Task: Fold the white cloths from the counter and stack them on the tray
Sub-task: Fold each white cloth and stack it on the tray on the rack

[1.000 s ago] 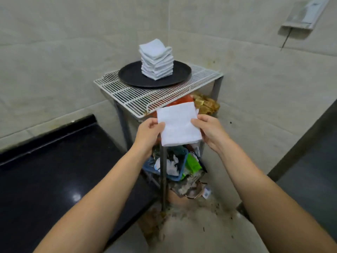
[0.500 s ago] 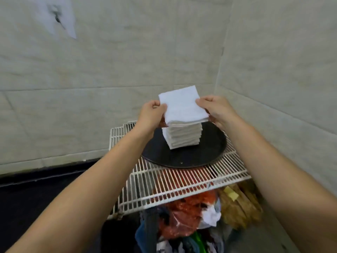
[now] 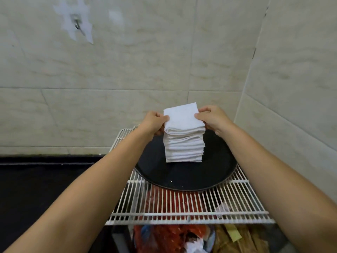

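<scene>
A folded white cloth (image 3: pixel 182 116) rests on top of a stack of folded white cloths (image 3: pixel 184 150). The stack stands on a round black tray (image 3: pixel 184 177) that sits on a white wire rack. My left hand (image 3: pixel 154 122) pinches the cloth's left edge and my right hand (image 3: pixel 212 116) pinches its right edge. Both hands hold the cloth at the top of the stack.
The white wire rack (image 3: pixel 182 207) stands in a tiled corner, with walls close behind and to the right. Red bags (image 3: pixel 169 236) and other clutter lie under it. A black counter (image 3: pixel 45 179) runs along the left. A wall hook (image 3: pixel 77 26) hangs high on the left.
Both hands carried the folded cloth up from in front of the rack and lowered it onto the stack. The view moved closer to the tray.
</scene>
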Available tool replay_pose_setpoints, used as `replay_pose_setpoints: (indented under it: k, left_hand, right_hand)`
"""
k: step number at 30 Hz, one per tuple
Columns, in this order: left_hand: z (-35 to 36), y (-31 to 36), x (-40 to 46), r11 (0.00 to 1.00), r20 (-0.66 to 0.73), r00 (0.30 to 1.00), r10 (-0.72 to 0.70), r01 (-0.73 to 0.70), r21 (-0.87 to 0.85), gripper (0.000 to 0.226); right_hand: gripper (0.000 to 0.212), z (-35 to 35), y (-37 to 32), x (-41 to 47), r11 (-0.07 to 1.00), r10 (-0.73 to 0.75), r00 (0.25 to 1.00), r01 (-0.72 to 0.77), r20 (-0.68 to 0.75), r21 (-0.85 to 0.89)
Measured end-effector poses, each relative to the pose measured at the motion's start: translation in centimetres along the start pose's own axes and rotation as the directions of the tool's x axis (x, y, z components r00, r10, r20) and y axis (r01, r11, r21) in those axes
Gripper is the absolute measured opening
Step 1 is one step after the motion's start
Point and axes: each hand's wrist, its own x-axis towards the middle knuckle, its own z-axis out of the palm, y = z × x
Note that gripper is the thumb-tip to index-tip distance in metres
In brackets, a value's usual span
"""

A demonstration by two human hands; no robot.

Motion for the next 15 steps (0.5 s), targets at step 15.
replay_pose_setpoints:
  k: [15]
  left_hand:
    - [0.1, -5.3, -0.9, 0.814, 0.258, 0.907, -0.332, 0.414, -0.408, 0.085]
  right_hand:
    - [0.056, -0.2, 5.5, -2.1, 0.909, 0.269, 0.963, -0.263, 0.028, 0.323]
